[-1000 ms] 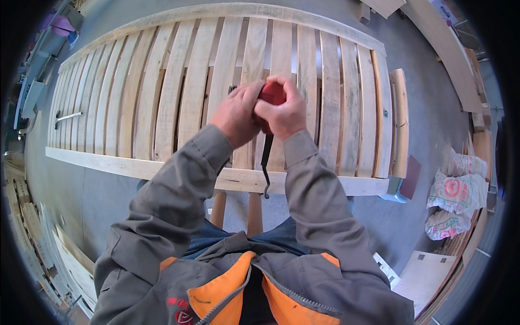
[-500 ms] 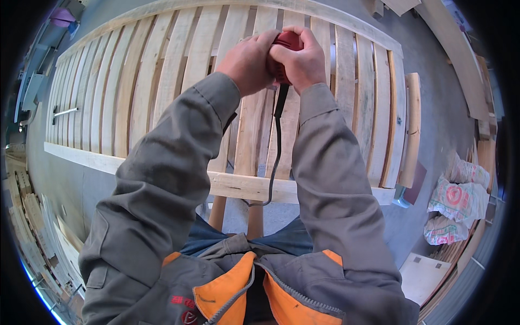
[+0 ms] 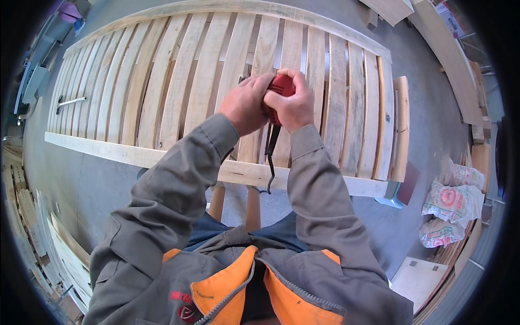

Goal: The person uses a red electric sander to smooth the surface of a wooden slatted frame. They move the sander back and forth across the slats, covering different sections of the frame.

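Left arm (image 3: 176, 168) and right arm (image 3: 325, 184) are stretched far forward; left hand (image 3: 245, 106) and right hand (image 3: 295, 108) are held close together, both curled.

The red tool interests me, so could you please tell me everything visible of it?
The red tool has a rounded, plastic-looking housing with dark lines on its upper part; a black cord runs from its near end past the near rail. The left hand and right hand clasp it over pale wooden slats, hiding much of it; whether it touches the slats is unclear.
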Demonstrator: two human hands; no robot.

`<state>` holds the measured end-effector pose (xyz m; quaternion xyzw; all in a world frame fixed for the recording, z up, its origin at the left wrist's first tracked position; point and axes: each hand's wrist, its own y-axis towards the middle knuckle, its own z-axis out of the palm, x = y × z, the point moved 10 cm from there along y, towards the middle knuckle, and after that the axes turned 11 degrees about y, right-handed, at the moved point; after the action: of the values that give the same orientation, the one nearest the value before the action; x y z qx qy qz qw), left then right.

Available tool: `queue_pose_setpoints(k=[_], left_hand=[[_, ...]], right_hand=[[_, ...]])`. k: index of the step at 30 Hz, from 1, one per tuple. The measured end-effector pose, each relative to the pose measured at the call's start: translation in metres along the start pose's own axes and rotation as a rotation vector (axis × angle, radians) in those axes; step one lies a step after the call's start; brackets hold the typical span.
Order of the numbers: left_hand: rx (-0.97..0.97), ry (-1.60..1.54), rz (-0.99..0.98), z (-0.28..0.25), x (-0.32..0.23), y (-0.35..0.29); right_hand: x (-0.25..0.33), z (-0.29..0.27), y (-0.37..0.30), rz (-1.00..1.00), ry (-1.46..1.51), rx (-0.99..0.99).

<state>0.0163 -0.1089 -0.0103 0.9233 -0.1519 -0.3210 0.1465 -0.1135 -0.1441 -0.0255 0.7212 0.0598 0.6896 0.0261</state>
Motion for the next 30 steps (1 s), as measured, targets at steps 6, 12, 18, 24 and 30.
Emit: queue_pose_setpoints(k=[6,12,18,24,30], left_hand=[[0.04,-0.011,-0.032,-0.007,-0.019,-0.041],[0.036,0.006,0.007,-0.01,-0.04,-0.079],[0.016,0.02,0.057,-0.014,-0.053,-0.092],[0.081,0.012,-0.014,-0.001,-0.022,-0.049],[0.015,0.03,-0.009,-0.001,-0.004,-0.011]], right_hand=[[0.0,0.001,-0.047,0.017,-0.013,0.008],[0.001,-0.004,-0.092,0.054,0.009,0.004],[0.009,-0.004,-0.105,0.011,0.011,0.023],[0.0,-0.002,-0.055,-0.065,-0.003,0.005],[-0.003,0.001,-0.01,-0.083,0.011,0.012]])
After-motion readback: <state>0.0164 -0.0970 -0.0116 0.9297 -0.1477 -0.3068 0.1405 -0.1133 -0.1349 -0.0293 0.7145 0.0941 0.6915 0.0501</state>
